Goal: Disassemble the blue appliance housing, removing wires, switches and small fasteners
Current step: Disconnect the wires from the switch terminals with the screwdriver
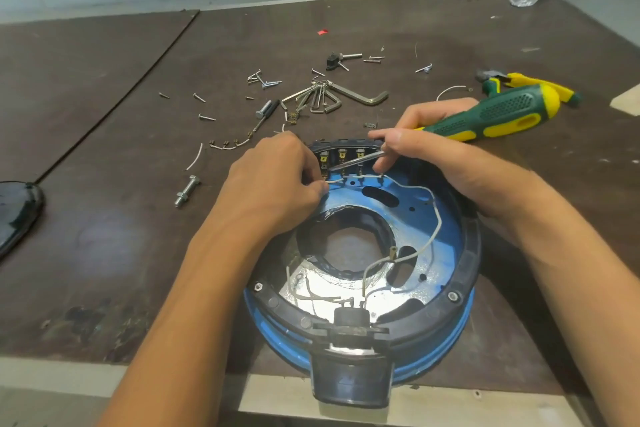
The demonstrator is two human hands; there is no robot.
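The blue housing (pixel 446 232) lies open side up at the near middle of the counter (pixel 104 218). At its far rim, my left hand (pixel 277 177) has its grip pinching a white wire (pixel 438 218) beside the switch block (pixel 343 156). My right hand (pixel 433 149) has its grip wrapped round a green-and-yellow screwdriver (pixel 502 114), tip at the terminals. I judge it best to lever each connector gently and pull straight off its tab.

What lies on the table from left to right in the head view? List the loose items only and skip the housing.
Black glossy part → bolt with nut → hex key set → green and yellow screwdriver → wooden piece.
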